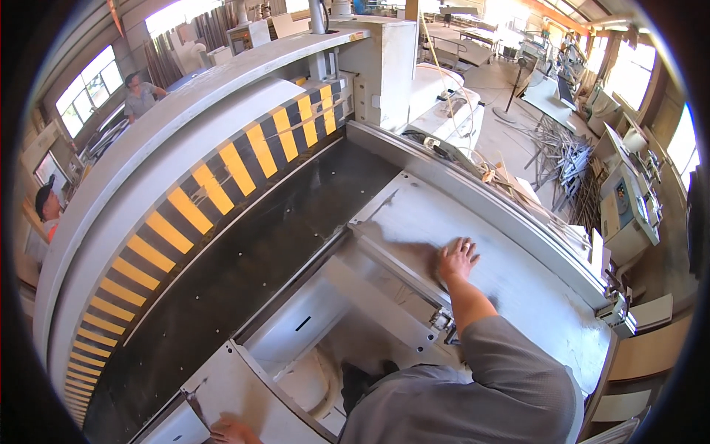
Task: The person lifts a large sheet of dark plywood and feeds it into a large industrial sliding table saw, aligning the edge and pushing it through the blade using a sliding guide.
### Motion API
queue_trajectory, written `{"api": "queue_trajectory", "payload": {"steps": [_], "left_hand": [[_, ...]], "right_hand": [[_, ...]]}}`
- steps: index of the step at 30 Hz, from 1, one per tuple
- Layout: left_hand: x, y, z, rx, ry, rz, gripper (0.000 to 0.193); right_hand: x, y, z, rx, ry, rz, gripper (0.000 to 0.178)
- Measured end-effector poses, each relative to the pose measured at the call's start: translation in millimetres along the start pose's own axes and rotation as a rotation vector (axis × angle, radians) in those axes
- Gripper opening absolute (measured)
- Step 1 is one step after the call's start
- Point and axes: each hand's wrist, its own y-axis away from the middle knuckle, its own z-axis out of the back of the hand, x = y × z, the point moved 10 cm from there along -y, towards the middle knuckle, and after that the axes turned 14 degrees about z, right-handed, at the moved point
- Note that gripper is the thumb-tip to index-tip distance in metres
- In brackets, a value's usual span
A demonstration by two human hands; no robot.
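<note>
My right hand [458, 260] lies on a grey metal side table [510, 244] with its fingers spread and nothing held. A ring shows on one finger. At the lower edge my left hand [234, 431], partly cut off and a little blurred, rests on another metal table section [237, 381]; its fingers look stretched out, with nothing seen in them. Ahead of both hands runs the dark bed [244, 274] of a large saw-like machine. Over that bed stands a long grey beam [170, 111] with a yellow and black striped guard [222, 185] along its lower side.
A raised fence [481, 196] borders the right table's far side. Between the table sections is a gap with a grey bracket [377, 300]. Two people, one in grey [138, 100] and one in a dark cap [46, 203], are beyond the beam. Scrap strips [566, 166] lie heaped on the floor.
</note>
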Motion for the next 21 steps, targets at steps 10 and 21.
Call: {"api": "queue_trajectory", "payload": {"steps": [10,21], "left_hand": [[-17,1,-22,0.602,-0.317,-0.038,0.064],[-8,3,-10,0.217,-0.095,-0.111,0.071]], "right_hand": [[-5,2,4,-0.013,-0.004,0.001,0.073],[2,3,6,-0.016,-0.003,0.002,0.074]]}}
